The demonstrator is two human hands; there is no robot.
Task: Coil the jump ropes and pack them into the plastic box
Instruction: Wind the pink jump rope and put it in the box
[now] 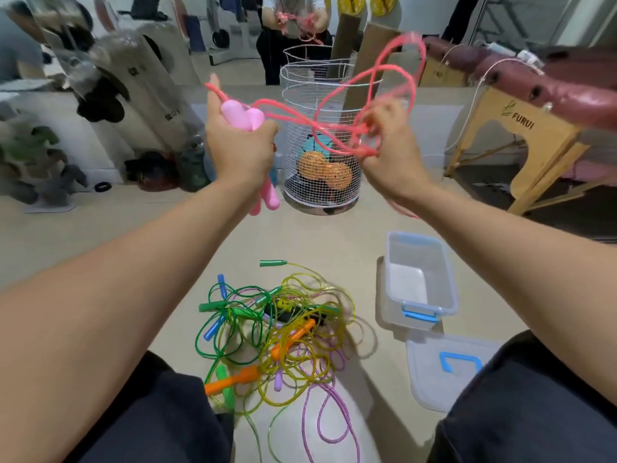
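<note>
Pink handles [242, 119] are gripped upright in left hand [238, 145]; pink cord [377, 81] is pinched by right hand [389, 142], mid-frame. Plastic box [449, 279] lies open lower right, nearer right hand.

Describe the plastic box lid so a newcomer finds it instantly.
Start at the tangled pile of jump ropes on the floor in front of the person. To its right stands the open clear plastic box; the lid lies flat just nearer the person. Unlike the box, it is a shallow panel with a blue handle on top.
</note>
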